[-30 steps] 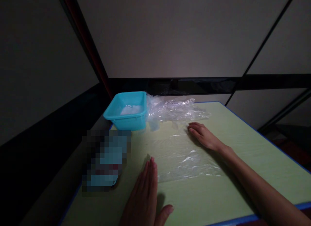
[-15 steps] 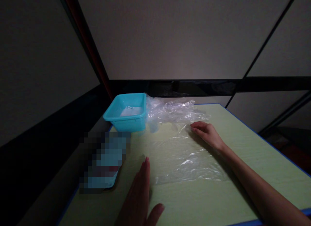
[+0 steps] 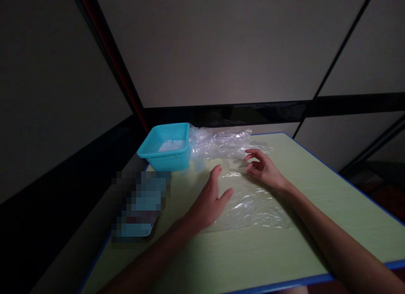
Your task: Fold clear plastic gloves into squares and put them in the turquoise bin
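Observation:
A clear plastic bag (image 3: 249, 207) lies spread flat on the pale green table, its surface wrinkled and shiny. Over its left part is my left hand (image 3: 210, 199), thumb and fingers apart, holding nothing that I can see. My right hand (image 3: 261, 169) hovers by the bag's upper right edge with its fingers curved and parted; nothing shows between them. Behind both hands, more crumpled clear plastic bags (image 3: 221, 143) lie in a heap against the turquoise basin (image 3: 169, 159).
Inside the basin at the back left is something white and partly clear. A blurred-out flat object, perhaps a phone (image 3: 142, 205), lies near the left edge. The table (image 3: 316, 192) has a blue rim, with panelled walls (image 3: 221, 53) behind and to the left.
My left hand has moved forward and right, from the near edge to over the flat bag. The fingers of my right hand have parted, near the same spot.

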Tool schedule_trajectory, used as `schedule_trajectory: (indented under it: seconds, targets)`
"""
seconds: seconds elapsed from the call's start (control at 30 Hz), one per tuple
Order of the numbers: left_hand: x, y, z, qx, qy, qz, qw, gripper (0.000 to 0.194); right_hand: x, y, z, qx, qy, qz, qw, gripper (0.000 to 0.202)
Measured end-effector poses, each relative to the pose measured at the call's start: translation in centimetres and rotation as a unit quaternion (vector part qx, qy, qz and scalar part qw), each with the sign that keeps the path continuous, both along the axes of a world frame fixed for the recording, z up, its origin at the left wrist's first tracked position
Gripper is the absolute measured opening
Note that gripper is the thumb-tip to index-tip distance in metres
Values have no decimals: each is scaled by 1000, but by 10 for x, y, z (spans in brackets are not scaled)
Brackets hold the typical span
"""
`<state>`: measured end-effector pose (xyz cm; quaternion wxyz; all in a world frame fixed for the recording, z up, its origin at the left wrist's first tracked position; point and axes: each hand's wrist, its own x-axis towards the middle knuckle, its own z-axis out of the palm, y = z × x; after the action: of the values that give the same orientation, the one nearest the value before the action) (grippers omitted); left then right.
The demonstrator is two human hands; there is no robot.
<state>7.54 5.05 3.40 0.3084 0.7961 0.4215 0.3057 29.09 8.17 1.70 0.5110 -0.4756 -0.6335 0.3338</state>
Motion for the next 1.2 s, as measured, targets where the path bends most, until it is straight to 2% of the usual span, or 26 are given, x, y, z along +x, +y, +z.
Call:
schedule_trajectory:
  seconds: [0.1, 0.2, 0.3, 0.43, 0.57, 0.73, 0.9, 1.03, 1.13, 1.2]
  targets:
    - [9, 23, -8, -6, -22, 16, 1000, 59, 9, -12, 12, -2, -88, 105, 991, 54]
    - [8, 30, -12, -13, -1, -16, 1000, 62, 15, -20, 21, -20, -189, 155, 969, 58]
    - [4, 29, -15, 17, 32, -69, 997, 64, 18, -20, 23, -27, -219, 144, 965, 62]
    - [3, 27, -20, 72, 81, -111, 988, 64, 18, -15, 18, -48, -131, 132, 981, 54]
    - [3, 28, -21, 112, 117, -119, 980, 62, 16, -14, 15, -134, -76, 189, 970, 47]
    - [2, 27, -20, 138, 141, -119, 973, 61, 16, -16, 15, -233, -94, 184, 950, 43]
    - [4, 28, -15, 159, 184, -113, 963, 53, 17, -15, 13, -229, -114, 170, 952, 29]
    - [20, 24, -4, 195, 250, -168, 933, 44, 17, -13, 10, -215, -126, 162, 955, 20]
    - [37, 18, -1, 190, 289, -212, 914, 51, 16, -13, 7, -203, -136, 155, 957, 19]
    - [46, 15, -3, 177, 307, -221, 909, 55, 15, -13, 5, -196, -143, 148, 959, 17]
